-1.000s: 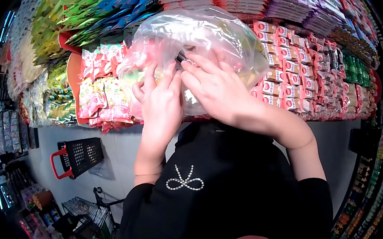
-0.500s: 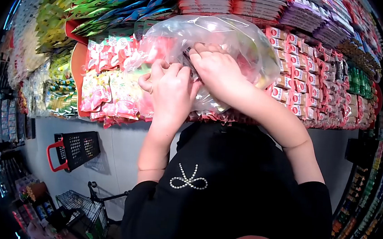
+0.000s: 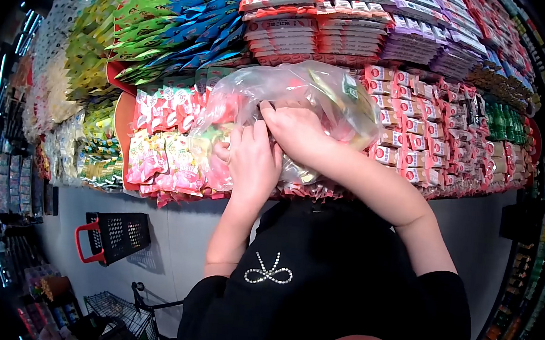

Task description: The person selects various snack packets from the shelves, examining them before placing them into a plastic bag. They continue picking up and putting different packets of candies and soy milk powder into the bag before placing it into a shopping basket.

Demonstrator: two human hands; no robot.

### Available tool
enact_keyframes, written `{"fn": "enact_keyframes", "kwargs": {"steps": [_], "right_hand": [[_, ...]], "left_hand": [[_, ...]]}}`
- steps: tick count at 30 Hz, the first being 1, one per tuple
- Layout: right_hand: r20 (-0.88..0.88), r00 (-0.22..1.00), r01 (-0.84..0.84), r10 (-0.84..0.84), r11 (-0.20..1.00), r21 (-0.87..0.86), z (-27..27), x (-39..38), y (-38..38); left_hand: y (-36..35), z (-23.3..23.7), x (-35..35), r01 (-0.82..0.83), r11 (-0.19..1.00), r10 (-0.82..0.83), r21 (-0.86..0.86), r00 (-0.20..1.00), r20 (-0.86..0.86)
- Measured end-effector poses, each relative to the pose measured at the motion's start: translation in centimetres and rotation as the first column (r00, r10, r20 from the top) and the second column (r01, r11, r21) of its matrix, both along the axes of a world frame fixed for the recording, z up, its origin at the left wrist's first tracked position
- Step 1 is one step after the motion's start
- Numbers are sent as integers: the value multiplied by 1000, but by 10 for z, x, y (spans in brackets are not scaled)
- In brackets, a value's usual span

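Observation:
A large clear plastic bag (image 3: 248, 80) lies over the packaged snacks at the front of the display, with colourful packets showing through it. My left hand (image 3: 252, 162) is closed on the near left part of the bag, fingers curled into the film. Just right of it, my right hand (image 3: 295, 130) pinches the gathered plastic near the bag's middle. Pink and white packets (image 3: 161, 108) sit left of the bag, and rows of small red and tan packs (image 3: 412, 127) are on its right.
Green packets (image 3: 141, 35) and blue packets (image 3: 214, 16) are heaped behind, beside stacked boxes (image 3: 281, 35). A black shopping basket with a red handle (image 3: 117, 237) stands on the floor at lower left, near a wire shopping cart (image 3: 120, 315).
My view has tilted upward, so everything sits lower in the picture. The right hand's fingers have curled in tighter on the plastic, and the bag's raised top has sunk somewhat.

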State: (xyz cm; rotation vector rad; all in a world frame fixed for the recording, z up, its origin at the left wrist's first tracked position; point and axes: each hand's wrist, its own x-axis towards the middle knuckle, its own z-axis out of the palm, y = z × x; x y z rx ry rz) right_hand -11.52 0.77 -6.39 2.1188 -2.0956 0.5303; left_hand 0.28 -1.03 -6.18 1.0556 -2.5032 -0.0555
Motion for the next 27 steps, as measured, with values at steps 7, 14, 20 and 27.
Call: {"fn": "enact_keyframes", "kwargs": {"steps": [7,14,20,27], "right_hand": [[314,950,-47,7,992,119,-6,-1,1],[211,978,-34,-2,985,167,10,9,18],[-9,989,-145,149,947,-288,52,13,76],[332,844,-229,421,843,-487,89,-39,142]], "left_hand": [[-5,-12,2,-13,1000,12,28,999,53],[3,-9,7,-52,998,56,-36,991,120],[-7,-25,12,63,994,-59,-89,997,48],[-4,-17,6,-66,987,56,-145,996,-66]]}}
